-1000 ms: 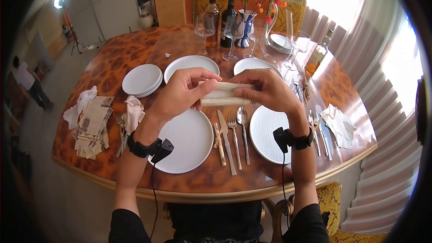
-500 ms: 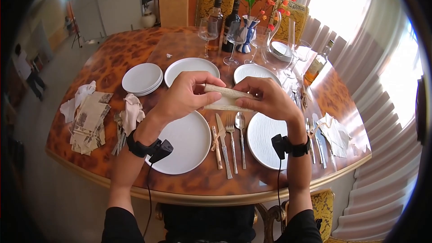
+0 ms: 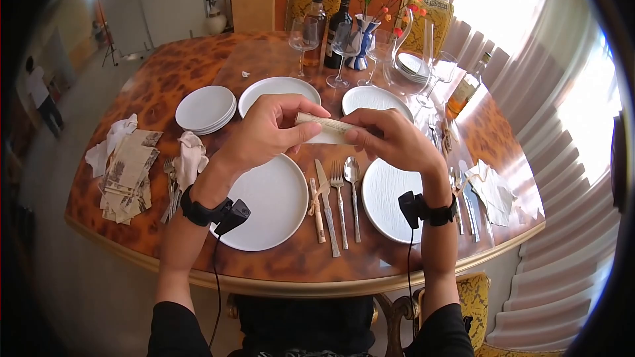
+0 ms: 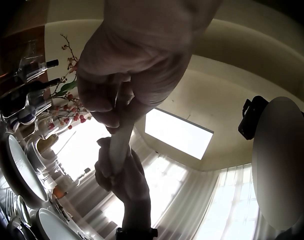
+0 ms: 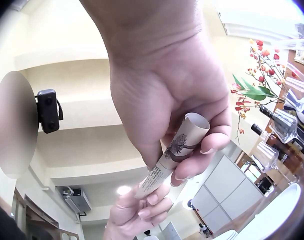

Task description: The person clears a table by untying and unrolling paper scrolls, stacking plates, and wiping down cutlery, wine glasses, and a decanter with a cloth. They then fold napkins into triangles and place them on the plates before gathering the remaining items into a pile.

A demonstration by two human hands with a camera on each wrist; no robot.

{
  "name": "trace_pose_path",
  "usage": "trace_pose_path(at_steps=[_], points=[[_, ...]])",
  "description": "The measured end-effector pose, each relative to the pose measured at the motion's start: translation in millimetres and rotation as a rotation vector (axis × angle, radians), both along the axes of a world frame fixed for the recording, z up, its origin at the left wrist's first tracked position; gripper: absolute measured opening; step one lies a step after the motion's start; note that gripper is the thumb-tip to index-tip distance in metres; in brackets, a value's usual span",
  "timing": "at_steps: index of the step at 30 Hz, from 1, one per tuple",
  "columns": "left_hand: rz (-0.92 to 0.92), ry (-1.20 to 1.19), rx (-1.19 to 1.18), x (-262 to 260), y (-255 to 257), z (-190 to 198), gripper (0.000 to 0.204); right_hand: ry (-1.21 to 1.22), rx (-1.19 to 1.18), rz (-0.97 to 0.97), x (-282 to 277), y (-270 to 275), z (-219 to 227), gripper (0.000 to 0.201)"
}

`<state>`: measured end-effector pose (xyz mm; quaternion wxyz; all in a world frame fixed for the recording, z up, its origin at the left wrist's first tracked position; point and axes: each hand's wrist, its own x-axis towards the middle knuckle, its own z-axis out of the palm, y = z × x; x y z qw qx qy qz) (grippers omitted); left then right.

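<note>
so the left hand [image 3: 268,129] has its thumb and fingers clamped on the left end of a paper tube [image 3: 324,125], and the right hand [image 3: 391,135] pinches the right end the same way. the tube's held up above the table [image 3: 218,259], kinda crosswise, slim and hollow, cream paper with a dark drawing and tiny print on it. table's super glossy, mottled orange-brown with a pale rounded edge. near left there's a smooth round white plate [image 3: 268,206], near right a plate with a rippled surface [image 3: 391,201]. between them: shiny metal knife, fork and spoon [image 3: 352,170], plus a skinny roll [image 3: 317,211] tied with a bow. flat printed papers [image 3: 131,175] with ragged edges sit in a loose pile far over on the left.
</note>
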<state>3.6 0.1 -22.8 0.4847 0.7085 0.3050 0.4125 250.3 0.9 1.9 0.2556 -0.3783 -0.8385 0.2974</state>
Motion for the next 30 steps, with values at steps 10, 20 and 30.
trace_pose_path(at_steps=[10,20,30], points=[[-0.059,-0.168,-0.186,-2,3,-1,0.024,0.058,0.187,0.04,2,3,-5,0.029],[-0.024,-0.293,-0.063,1,-6,3,0.021,0.051,0.045,0.058,-7,2,-6,0.021],[0.066,-0.125,0.446,22,-22,-2,0.039,0.238,0.184,0.197,-20,-3,-17,0.027]])
